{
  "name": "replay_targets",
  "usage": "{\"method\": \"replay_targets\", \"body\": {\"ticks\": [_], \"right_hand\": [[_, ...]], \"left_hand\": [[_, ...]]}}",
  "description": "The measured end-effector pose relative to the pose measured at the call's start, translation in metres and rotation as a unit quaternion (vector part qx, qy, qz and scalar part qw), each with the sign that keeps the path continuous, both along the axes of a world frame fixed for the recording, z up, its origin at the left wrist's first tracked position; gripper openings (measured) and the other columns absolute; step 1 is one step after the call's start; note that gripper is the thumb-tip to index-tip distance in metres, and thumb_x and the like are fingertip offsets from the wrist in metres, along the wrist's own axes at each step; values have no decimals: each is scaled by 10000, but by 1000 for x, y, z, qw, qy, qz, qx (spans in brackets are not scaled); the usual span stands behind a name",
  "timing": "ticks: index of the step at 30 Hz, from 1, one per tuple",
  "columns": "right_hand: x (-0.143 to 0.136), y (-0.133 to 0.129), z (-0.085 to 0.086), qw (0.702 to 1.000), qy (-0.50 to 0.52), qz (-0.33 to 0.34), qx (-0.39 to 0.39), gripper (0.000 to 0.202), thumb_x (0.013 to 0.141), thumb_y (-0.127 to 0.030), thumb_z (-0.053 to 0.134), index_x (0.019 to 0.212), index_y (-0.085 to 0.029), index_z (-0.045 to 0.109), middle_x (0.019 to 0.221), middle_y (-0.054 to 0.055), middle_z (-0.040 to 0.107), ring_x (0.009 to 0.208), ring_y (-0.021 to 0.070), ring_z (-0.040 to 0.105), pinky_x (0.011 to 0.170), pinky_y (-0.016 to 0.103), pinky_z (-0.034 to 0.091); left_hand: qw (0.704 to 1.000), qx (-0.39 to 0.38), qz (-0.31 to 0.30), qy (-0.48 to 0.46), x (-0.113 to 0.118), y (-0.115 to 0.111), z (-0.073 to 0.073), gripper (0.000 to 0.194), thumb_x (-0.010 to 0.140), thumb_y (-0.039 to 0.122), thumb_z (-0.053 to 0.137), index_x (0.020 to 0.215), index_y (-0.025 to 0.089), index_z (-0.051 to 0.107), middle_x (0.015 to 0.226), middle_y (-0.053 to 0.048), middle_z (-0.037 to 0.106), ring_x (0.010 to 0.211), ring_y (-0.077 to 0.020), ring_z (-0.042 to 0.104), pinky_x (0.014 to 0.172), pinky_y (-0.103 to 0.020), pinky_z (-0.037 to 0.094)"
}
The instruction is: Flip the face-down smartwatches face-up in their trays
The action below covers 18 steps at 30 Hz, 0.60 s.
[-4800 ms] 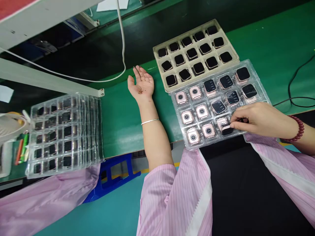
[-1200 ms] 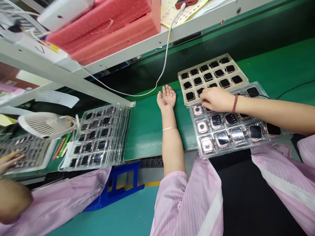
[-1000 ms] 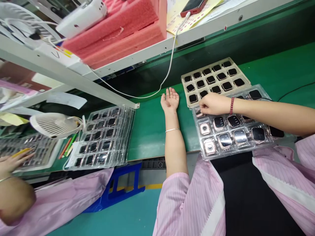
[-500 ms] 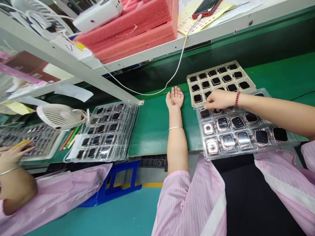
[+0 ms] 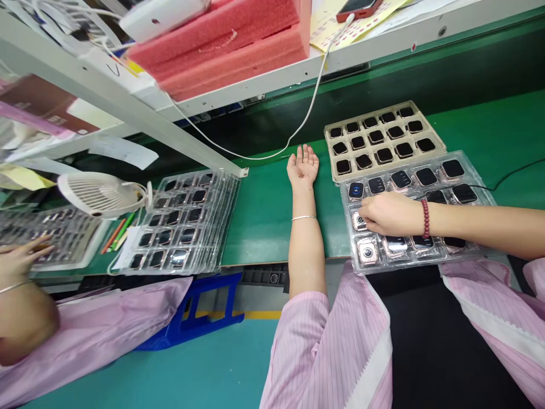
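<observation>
Palm up over the green bench, my left hand (image 5: 303,166) lies open with nothing in it. My right hand (image 5: 389,213) has its fingers drawn together over the clear plastic tray (image 5: 415,266). The fingertips are at the edge of a smartwatch body (image 5: 359,220) lying back up in the second row. What they pinch, if anything, is hidden. Above it, a watch (image 5: 356,190) shows a lit blue mark on its screen. Another watch (image 5: 367,251) lies back up in the front corner. Other watches in the tray are face up, some partly covered by my hand.
Behind stands a cream tray (image 5: 330,149) of dark-screened watches. Stacked clear trays (image 5: 227,221) are to the left, near a white fan (image 5: 97,194). A black cable (image 5: 496,188) runs over the tray towards my right hand. A co-worker's hand (image 5: 23,255) is far left.
My right hand has moved from the tray's back row towards me, to the second row. The back-left watch's screen is now lit. The black cable has shifted over the tray. My left hand stays.
</observation>
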State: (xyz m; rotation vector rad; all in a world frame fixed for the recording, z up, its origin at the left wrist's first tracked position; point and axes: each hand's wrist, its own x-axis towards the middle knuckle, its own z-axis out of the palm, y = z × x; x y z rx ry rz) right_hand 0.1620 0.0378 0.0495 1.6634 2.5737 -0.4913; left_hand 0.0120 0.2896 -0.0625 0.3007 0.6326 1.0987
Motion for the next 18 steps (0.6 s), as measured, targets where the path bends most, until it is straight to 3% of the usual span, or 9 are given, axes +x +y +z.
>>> {"method": "replay_targets", "body": {"ticks": [6, 12, 18], "right_hand": [[11, 10, 0, 986, 145, -64, -44, 234, 898, -139, 591, 671, -168, 640, 695, 19, 700, 674, 161, 632, 656, 264, 414], [22, 13, -10, 990, 115, -60, -56, 298, 918, -159, 538, 626, -175, 595, 625, 14, 656, 599, 157, 580, 650, 287, 395], [22, 12, -5, 986, 126, -70, -87, 341, 924, -293, 565, 601, -186, 583, 564, -3, 624, 562, 154, 560, 616, 287, 382]], "left_hand": [[999, 22, 1, 24, -1, 3, -3, 332, 1007, 336, 308, 926, 214, 606, 1259, -87, 694, 1344, -150, 556, 990, -270, 524], [999, 39, -18, 21, -3, 8, -9, 356, 1008, 344, 293, 922, 221, 615, 1223, -78, 707, 1351, -139, 548, 1005, -267, 519], [999, 40, -18, 18, -3, 9, -10, 378, 1020, 341, 276, 917, 219, 619, 1263, -81, 693, 1372, -147, 531, 1004, -266, 519]]}}
